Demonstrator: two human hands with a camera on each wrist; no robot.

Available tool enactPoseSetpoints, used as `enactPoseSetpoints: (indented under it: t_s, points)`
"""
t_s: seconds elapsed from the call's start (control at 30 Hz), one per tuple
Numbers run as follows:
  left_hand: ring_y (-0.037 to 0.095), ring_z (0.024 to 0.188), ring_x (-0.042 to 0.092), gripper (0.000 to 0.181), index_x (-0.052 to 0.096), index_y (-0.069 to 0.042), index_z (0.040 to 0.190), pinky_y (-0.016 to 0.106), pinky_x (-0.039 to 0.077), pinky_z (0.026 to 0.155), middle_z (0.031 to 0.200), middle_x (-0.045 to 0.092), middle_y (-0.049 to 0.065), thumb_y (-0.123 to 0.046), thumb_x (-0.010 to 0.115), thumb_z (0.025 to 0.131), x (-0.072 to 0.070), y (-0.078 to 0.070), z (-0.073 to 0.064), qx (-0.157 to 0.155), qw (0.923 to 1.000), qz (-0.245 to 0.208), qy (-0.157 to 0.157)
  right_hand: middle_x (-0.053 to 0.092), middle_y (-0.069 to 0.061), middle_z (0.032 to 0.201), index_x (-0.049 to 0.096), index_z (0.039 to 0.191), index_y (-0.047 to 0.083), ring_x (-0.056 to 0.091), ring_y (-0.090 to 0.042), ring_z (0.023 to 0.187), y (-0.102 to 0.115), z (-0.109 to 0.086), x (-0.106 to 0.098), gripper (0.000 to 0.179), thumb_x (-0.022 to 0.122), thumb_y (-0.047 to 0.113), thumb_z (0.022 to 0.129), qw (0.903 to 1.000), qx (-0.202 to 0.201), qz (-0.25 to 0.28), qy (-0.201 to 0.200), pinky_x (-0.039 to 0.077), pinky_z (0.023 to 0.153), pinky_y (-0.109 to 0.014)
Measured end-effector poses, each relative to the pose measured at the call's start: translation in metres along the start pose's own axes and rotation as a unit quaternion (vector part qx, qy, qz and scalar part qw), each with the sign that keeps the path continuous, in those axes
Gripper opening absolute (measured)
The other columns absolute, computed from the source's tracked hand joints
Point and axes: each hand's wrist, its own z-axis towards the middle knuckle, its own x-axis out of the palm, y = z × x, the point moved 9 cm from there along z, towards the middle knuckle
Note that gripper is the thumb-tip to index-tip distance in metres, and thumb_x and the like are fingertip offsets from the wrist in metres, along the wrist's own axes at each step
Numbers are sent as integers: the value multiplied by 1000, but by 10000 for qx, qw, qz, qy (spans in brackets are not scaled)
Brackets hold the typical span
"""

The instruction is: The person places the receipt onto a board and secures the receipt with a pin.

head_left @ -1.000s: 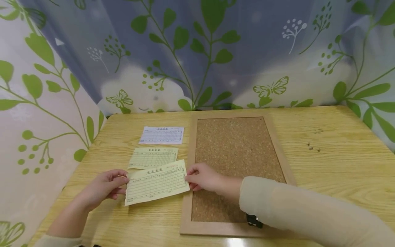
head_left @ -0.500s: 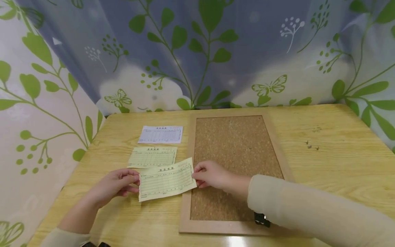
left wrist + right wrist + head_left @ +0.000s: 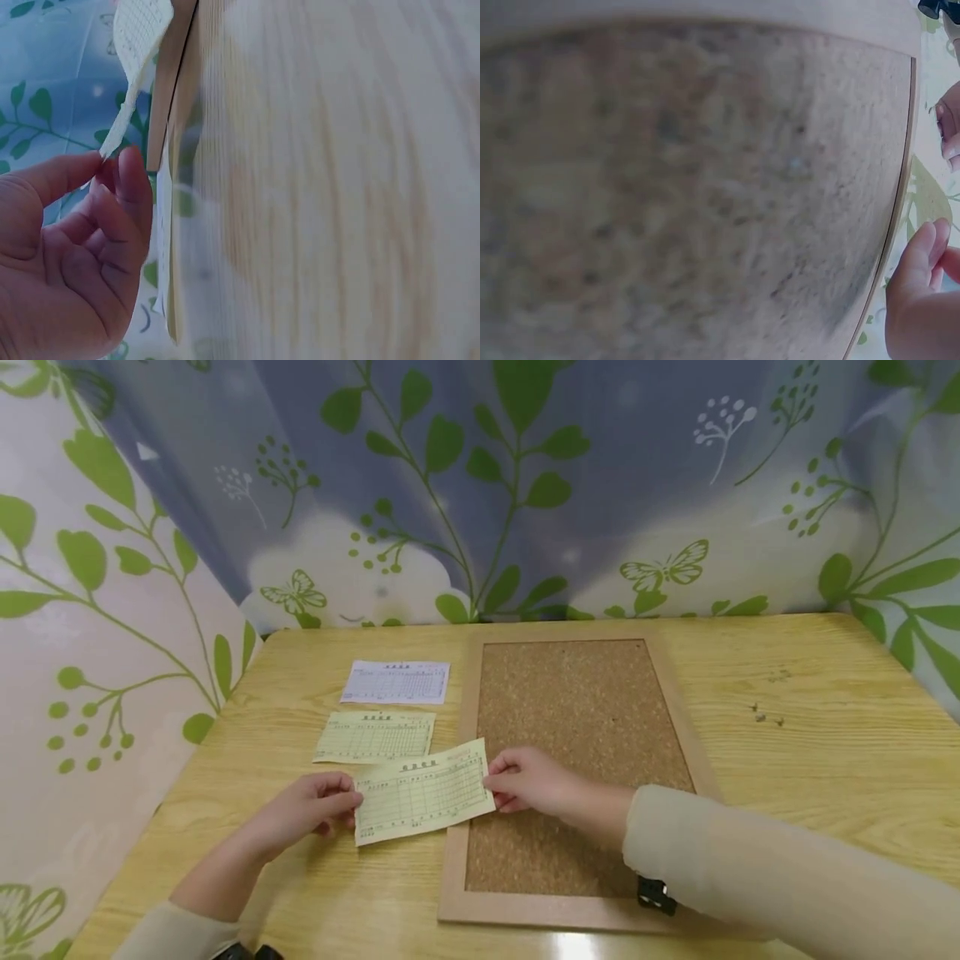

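A pale yellow receipt slip point(image 3: 423, 795) with a printed grid is held up between both hands, tilted so its right end sits higher. My left hand point(image 3: 311, 810) pinches its left edge between thumb and fingers. At the opposite edge, my right hand point(image 3: 534, 783) pinches the paper above the cork board point(image 3: 570, 710). The left wrist view has the slip point(image 3: 139, 45) bending away from the thumb and fingertips, off the table. Behind it, a second yellow slip point(image 3: 375, 735) lies flat, its lower edge overlapped by the held one. A white slip point(image 3: 396, 682) lies farther back.
The cork board's wooden frame point(image 3: 540, 910) lies right of the slips on the wooden table point(image 3: 825, 793). Several small pins point(image 3: 761, 718) are scattered right of the board. A patterned curtain point(image 3: 600, 468) stands behind the table, and another light one point(image 3: 150, 693) on the left.
Both hands have carried the held yellow slip to the right, so its right end now overlaps the cork board's left frame. The other slips and the board have stayed put.
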Motion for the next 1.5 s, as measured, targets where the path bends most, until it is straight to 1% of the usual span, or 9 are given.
enactPoseSetpoints:
  t_s: [0.07, 0.23, 0.4, 0.5, 0.7, 0.83, 1.0, 1.23, 1.5]
  points:
    - [17, 72, 57, 25, 54, 0, 91, 28, 46, 59, 75, 61, 6, -24, 56, 94, 0, -3, 2, -20, 10000, -58, -54, 57, -7, 75, 57, 93, -7, 56, -13, 67, -1, -2, -4, 10, 55, 3, 92, 10000, 22, -8, -1, 53, 64, -28]
    - [13, 64, 53, 23, 54, 2, 90, 26, 49, 59, 70, 57, 4, -20, 57, 93, 3, -12, 6, 23, 9994, -309, -179, 57, -7, 75, 56, 92, -6, 56, -13, 66, -4, -8, -17, 10, 55, 4, 91, 9999, 87, -56, -62, 53, 63, -28]
    - [10, 64, 51, 20, 55, 2, 91, 24, 51, 61, 70, 54, 3, -17, 57, 93, 7, -17, 9, -47, 9984, -545, -157, 57, -8, 76, 56, 92, -7, 56, -13, 66, -7, -12, -26, 10, 54, 3, 91, 9999, 113, -8, -63, 53, 64, -28]
    - [10, 64, 51, 20, 54, 2, 91, 24, 51, 61, 71, 54, 3, -18, 58, 93, 12, -20, 11, -68, 9983, -570, -113, 56, -7, 76, 56, 94, -8, 55, -13, 65, -10, -14, -32, 12, 53, 3, 92, 9998, 155, 51, -91, 53, 64, -28]
    - [10, 66, 54, 20, 55, 3, 93, 25, 51, 63, 72, 56, 3, -17, 57, 93, 20, -31, 13, 4, 9980, -622, -76, 58, -7, 78, 57, 99, -8, 55, -13, 68, -11, -20, -47, 16, 54, 6, 92, 9991, 200, 39, -359, 52, 64, -27]
    - [11, 67, 55, 20, 55, 3, 95, 26, 52, 64, 74, 57, 4, -17, 57, 94, 23, -36, 14, 20, 9980, -626, -86, 60, -7, 81, 56, 103, -9, 56, -12, 69, -10, -23, -52, 19, 53, 7, 93, 9988, 182, 79, -450, 52, 63, -26]
    - [12, 67, 56, 20, 55, 3, 95, 28, 53, 66, 74, 57, 4, -17, 57, 94, 27, -42, 15, 117, 9982, -591, 45, 58, -7, 80, 55, 102, -10, 55, -11, 68, -12, -25, -57, 19, 53, 6, 93, 9983, 142, 197, -538, 51, 63, -25]
    - [12, 69, 58, 22, 55, 3, 94, 28, 53, 67, 74, 59, 5, -18, 57, 93, 32, -48, 21, 228, 9984, -500, 157, 59, -8, 82, 56, 104, -10, 55, -12, 70, -17, -25, -66, 20, 52, 6, 93, 9980, 132, 133, -598, 52, 64, -26]
    - [14, 71, 60, 21, 56, 2, 94, 29, 53, 66, 76, 61, 5, -18, 59, 92, 48, -50, 29, 250, 9972, -672, 203, 59, -7, 82, 56, 102, -11, 56, -12, 70, -22, -31, -78, 20, 52, 7, 93, 9983, 102, 76, -562, 52, 65, -26]
